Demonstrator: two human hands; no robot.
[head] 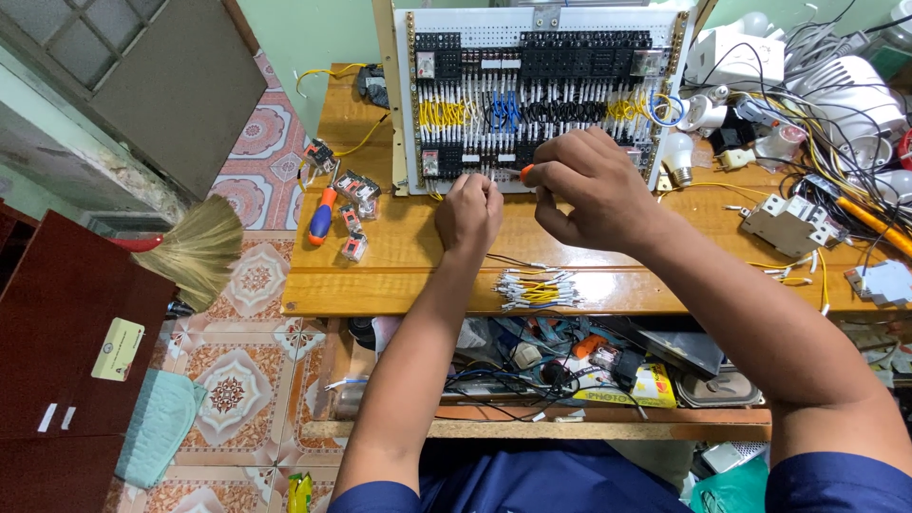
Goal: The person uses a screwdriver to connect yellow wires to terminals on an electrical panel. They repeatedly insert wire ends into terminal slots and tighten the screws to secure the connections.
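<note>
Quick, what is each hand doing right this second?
Left hand: closed in a fist at the panel's lower edge; what it grips cannot be told.
Right hand: closed on an orange-handled screwdriver.

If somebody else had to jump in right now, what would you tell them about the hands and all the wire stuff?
Right hand: closed around a screwdriver with an orange handle, its tip at the lower terminal row of the control panel.
Left hand: closed, fingers pinched at the panel's bottom edge right beside the screwdriver; what it pinches is hidden.
Things: a bundle of short cut wires lies at the near edge of the wooden bench; loose relays and a second screwdriver lie to the left.
Done: many yellow, blue and black wires already run across the panel.
Left: the bundle on the bench is not yet fitted.
</note>
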